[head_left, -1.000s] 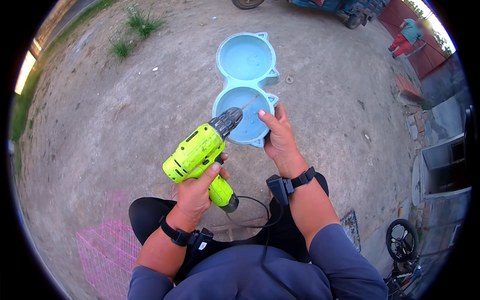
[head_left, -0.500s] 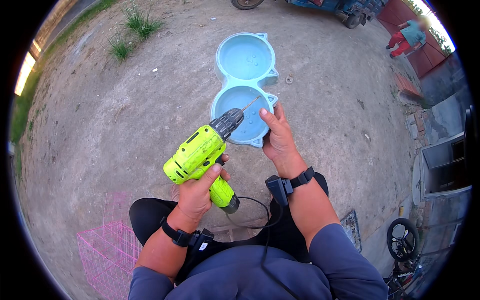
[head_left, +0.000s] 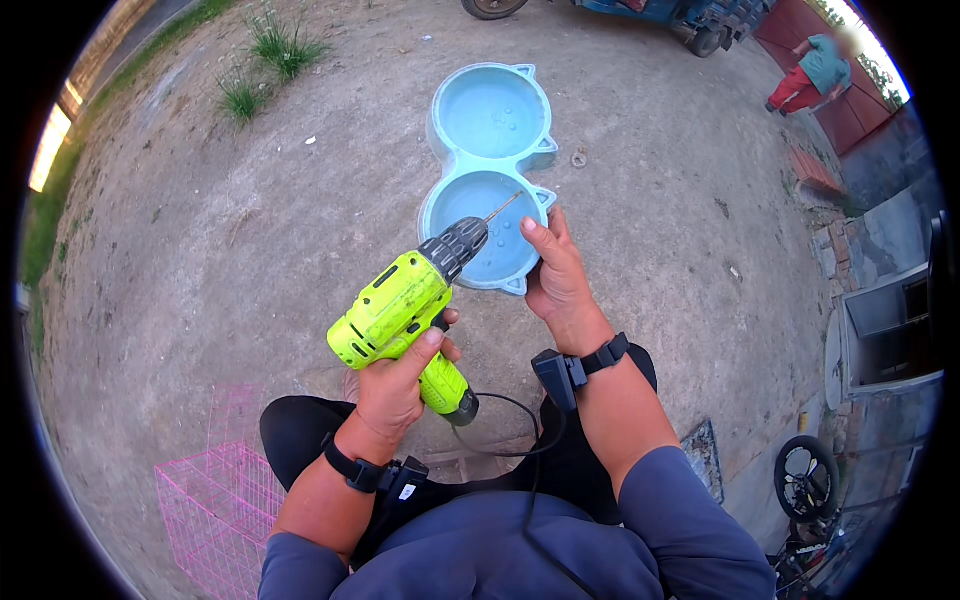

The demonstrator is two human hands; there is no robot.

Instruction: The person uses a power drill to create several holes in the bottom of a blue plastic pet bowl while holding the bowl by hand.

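My left hand point(head_left: 400, 378) is wrapped round the handle of a lime-green cordless drill point(head_left: 392, 305) with a black chuck. Its thin drill bit point(head_left: 505, 205) points up and right, above the nearer bowl of a light-blue double pet bowl point(head_left: 450, 172). That bowl has two round basins joined together, with small cat-ear points on their right sides. My right hand point(head_left: 556, 268) grips the nearer basin's right rim, thumb on the inner side and fingers beyond the edge. Whether the bit touches the bowl I cannot tell.
A pink wire cage point(head_left: 215, 510) stands at lower left. Weeds point(head_left: 280, 50) grow at upper left. A blue cart point(head_left: 650, 12) is at the top, and a person point(head_left: 815, 75) is at upper right. A bicycle wheel point(head_left: 806, 479) shows at lower right. A black cable point(head_left: 530, 480) hangs before me.
My hands, the drill and the pet bowl stay almost where they were. The person at upper right has shifted stance slightly.
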